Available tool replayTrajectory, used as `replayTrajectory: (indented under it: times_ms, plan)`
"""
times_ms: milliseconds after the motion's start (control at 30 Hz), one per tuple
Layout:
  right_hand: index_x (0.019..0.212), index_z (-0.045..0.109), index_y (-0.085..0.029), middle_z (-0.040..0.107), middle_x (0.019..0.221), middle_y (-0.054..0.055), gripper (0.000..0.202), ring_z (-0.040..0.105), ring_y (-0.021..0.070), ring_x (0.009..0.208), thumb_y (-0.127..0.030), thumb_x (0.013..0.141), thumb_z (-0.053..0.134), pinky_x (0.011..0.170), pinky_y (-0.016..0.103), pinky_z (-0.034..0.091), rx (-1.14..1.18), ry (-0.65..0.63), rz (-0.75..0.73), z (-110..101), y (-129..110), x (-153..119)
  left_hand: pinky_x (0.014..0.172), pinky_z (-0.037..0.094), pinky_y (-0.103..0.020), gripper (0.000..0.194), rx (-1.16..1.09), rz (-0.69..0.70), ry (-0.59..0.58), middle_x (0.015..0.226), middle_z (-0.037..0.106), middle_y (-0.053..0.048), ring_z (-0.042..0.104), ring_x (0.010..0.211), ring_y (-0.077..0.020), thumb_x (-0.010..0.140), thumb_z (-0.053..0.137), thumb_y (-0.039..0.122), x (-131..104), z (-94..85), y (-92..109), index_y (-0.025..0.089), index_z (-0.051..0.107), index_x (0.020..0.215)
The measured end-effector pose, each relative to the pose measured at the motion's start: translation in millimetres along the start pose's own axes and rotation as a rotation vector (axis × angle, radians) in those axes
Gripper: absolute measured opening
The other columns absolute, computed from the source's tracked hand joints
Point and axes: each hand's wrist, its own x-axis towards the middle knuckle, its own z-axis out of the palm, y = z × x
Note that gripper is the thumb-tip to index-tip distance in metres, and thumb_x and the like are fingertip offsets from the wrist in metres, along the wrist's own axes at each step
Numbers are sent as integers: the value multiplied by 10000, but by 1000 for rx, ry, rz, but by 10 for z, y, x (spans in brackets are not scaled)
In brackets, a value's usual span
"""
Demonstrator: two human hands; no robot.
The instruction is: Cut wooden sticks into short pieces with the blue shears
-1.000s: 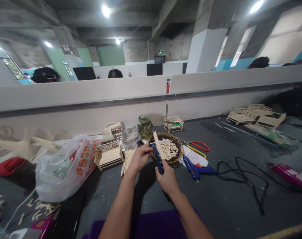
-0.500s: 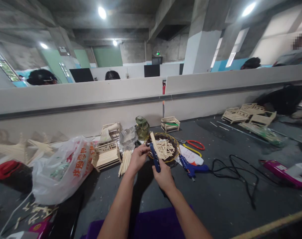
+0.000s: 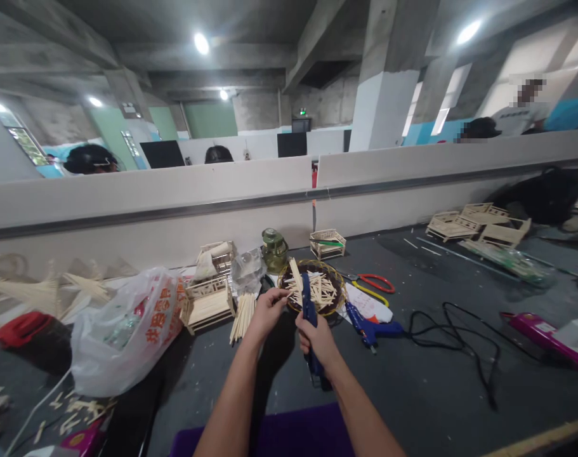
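My right hand (image 3: 317, 337) is wrapped round a dark blue tool (image 3: 309, 303) that stands nearly upright in front of a round basket (image 3: 342, 293). Just left of it, my left hand (image 3: 271, 309) has its fingers pinched at the basket's near left edge; what they hold is too small to make out. A pale bundle of wooden strips (image 3: 295, 277) leans beside the tool's tip. Short wooden sticks (image 3: 324, 289) fill the basket. Longer sticks (image 3: 243, 317) lie to the left of my left hand.
Left are a small wooden bed model (image 3: 207, 304) and a white plastic bag (image 3: 127, 336). Behind the basket stands a green jar (image 3: 274, 249). To the right lie red-handled scissors (image 3: 377, 282), a blue glue gun (image 3: 369, 325) and a black cable (image 3: 453, 343). People sit beyond the partition.
The blue tool in my right hand has turned more upright and shifted slightly right, away from my left fingers. The whole view has moved a little.
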Motion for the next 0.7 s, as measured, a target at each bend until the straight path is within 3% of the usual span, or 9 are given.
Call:
replayTrajectory:
  times_ms: [100,200,267,367,533,700]
  plan:
    - [886,509,-197,456,580,-75,287,414,84,425,-395,699,598,416,219,398,371,-148,180,-3,-77,-20,701,455,-275,261,-94,-46,28,904,701,-98,607,768,-170,719,678,304,-53,-10,17,148,725,923]
    - [929,534,-180,536,649,-37,315,519,114,517,-361,689,627,509,264,481,397,-151,173,6,-128,-55,592,433,-244,253,-122,-89,67,777,680,-63,559,622,-128,718,675,315,-81,-14,43,134,712,891]
    - [956,550,-169,574,697,-13,328,562,133,573,-360,701,629,571,286,506,262,-145,123,23,-146,-88,561,422,-232,238,-126,-89,81,692,642,-32,532,578,-115,722,668,313,-94,-23,67,129,707,868]
    - [982,573,-158,619,782,31,316,603,168,682,-369,748,587,675,312,510,-97,-90,-68,49,-162,-146,549,413,-222,247,-141,-54,79,696,626,-24,513,568,-104,739,660,317,-121,-61,114,134,710,898]
    - [1156,531,-159,618,1082,113,397,587,256,1001,-290,782,519,874,393,459,-725,161,-401,46,-144,-220,552,387,-207,280,-155,23,10,778,600,-35,476,611,-96,785,644,360,-181,-165,194,156,722,961]
    - [1192,493,-162,605,1105,115,442,576,262,1044,-243,758,529,876,386,471,-938,205,-477,32,-95,-220,572,354,-209,249,-134,100,-58,735,515,-13,433,624,-94,825,616,339,-202,-221,214,169,730,965]
